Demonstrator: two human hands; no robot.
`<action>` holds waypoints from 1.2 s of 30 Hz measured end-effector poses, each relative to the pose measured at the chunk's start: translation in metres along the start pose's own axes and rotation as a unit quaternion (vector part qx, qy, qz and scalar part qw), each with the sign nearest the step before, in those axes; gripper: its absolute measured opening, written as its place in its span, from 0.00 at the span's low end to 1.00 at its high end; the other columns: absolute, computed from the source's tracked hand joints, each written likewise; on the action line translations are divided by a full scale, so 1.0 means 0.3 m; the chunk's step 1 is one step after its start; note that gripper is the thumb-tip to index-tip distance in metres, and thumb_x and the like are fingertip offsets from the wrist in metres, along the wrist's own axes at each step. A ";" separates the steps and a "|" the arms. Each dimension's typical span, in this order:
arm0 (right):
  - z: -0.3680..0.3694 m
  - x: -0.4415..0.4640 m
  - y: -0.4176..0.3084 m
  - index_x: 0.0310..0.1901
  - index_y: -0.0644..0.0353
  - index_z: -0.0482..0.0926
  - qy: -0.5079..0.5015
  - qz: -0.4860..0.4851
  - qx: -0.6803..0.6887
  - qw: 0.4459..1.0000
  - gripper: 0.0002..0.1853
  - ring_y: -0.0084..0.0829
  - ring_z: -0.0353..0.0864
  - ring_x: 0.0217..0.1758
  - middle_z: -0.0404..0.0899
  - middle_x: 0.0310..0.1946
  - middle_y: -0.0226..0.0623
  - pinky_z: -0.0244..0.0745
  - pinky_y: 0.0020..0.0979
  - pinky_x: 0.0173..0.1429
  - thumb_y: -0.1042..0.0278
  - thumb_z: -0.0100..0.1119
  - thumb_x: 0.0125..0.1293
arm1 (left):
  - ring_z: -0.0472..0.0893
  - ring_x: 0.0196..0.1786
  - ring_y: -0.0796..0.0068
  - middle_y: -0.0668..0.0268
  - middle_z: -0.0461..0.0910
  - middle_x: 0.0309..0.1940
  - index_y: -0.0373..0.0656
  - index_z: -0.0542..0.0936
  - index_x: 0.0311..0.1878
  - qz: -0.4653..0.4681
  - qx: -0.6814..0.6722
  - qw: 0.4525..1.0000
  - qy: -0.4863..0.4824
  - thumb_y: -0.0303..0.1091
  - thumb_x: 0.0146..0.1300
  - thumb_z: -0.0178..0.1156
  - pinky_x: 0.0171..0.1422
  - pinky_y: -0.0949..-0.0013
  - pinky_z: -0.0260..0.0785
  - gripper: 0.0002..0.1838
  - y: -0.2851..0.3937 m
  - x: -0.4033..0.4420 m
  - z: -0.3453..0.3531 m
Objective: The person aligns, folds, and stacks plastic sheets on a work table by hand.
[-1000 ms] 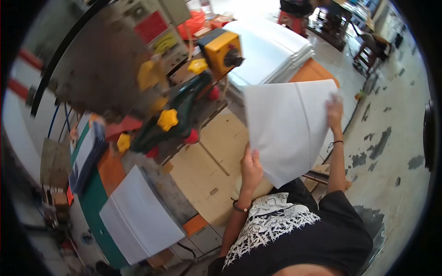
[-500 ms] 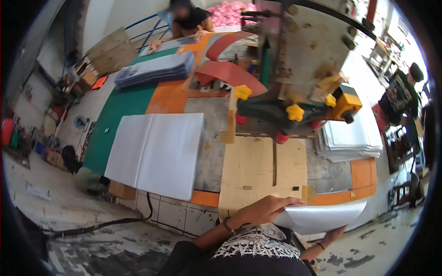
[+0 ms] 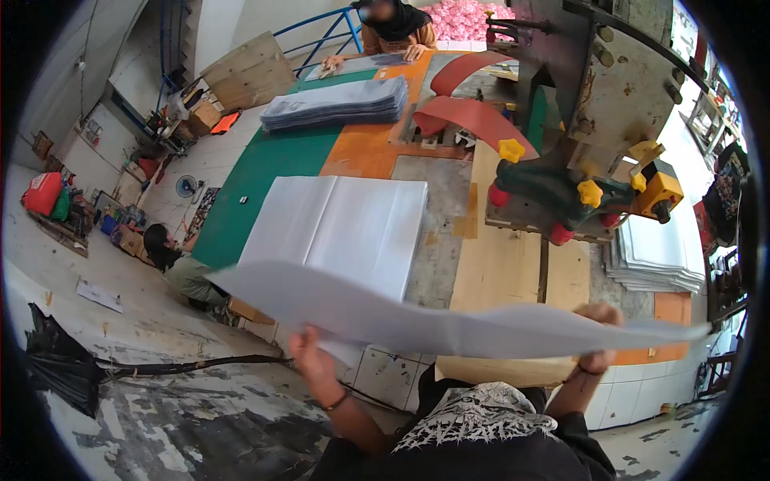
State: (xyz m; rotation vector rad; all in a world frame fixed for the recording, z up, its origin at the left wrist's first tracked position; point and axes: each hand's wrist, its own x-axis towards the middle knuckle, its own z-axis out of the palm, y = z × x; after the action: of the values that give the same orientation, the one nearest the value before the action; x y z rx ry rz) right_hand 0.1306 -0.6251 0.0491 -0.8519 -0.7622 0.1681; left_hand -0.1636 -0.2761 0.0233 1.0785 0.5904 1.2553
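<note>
A large thin white sheet (image 3: 449,327) stretches across in front of my body, wavy and slightly blurred. My left hand (image 3: 314,362) pinches its near edge left of the middle; the fingertips are partly hidden at the sheet. Toward the sheet's right end, my right hand (image 3: 600,319) grips it, with the fingers curled over the top. Beyond the sheet's left half lies a stack of white sheets (image 3: 353,224) with a crease down it. Behind the right half is a pale wooden board (image 3: 497,268) with a slot, partly covered by the sheet.
Over the board stands a press machine (image 3: 626,96) with yellow star knobs (image 3: 589,192) and red feet. More white sheets (image 3: 654,256) are piled at its right. Another stack (image 3: 337,104) lies on the green mat (image 3: 273,164). One person (image 3: 393,32) sits across the table; another (image 3: 180,260) is low at left.
The white sheet has gone from bent at the lower right to spread wide across the front. My left hand has moved left, my right hand up. The camera view has shifted.
</note>
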 end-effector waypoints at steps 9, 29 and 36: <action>0.631 0.350 0.362 0.58 0.68 0.74 -0.039 0.295 0.006 0.955 0.27 0.30 0.77 0.56 0.79 0.52 0.41 0.73 0.35 0.59 0.54 0.66 0.68 | 0.81 0.49 0.69 0.59 0.82 0.51 0.28 0.75 0.61 0.070 0.235 0.969 0.034 0.35 0.73 0.57 0.57 0.64 0.72 0.20 0.344 0.631 -0.174; 0.576 0.273 0.737 0.63 0.71 0.61 -0.056 0.336 -0.218 0.915 0.28 0.28 0.81 0.20 0.82 0.29 0.41 0.77 0.30 0.19 0.65 0.61 0.70 | 0.80 0.51 0.48 0.53 0.83 0.45 0.45 0.86 0.49 0.153 0.735 0.657 0.067 0.43 0.64 0.65 0.57 0.51 0.73 0.15 -0.129 1.018 -0.441; 0.568 0.245 0.776 0.56 0.72 0.65 -0.038 0.321 -0.165 0.932 0.20 0.27 0.81 0.18 0.82 0.27 0.41 0.77 0.30 0.19 0.67 0.59 0.72 | 0.83 0.50 0.50 0.52 0.85 0.46 0.43 0.87 0.48 0.124 0.671 0.725 0.095 0.40 0.62 0.67 0.56 0.55 0.75 0.15 -0.158 1.067 -0.431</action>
State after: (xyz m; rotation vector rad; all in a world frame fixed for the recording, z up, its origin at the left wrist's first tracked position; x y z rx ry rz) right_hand 0.1070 -0.3343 -0.0107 -1.4091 -0.5661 0.6730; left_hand -0.1681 0.0704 -0.0124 2.2804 1.6986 1.0617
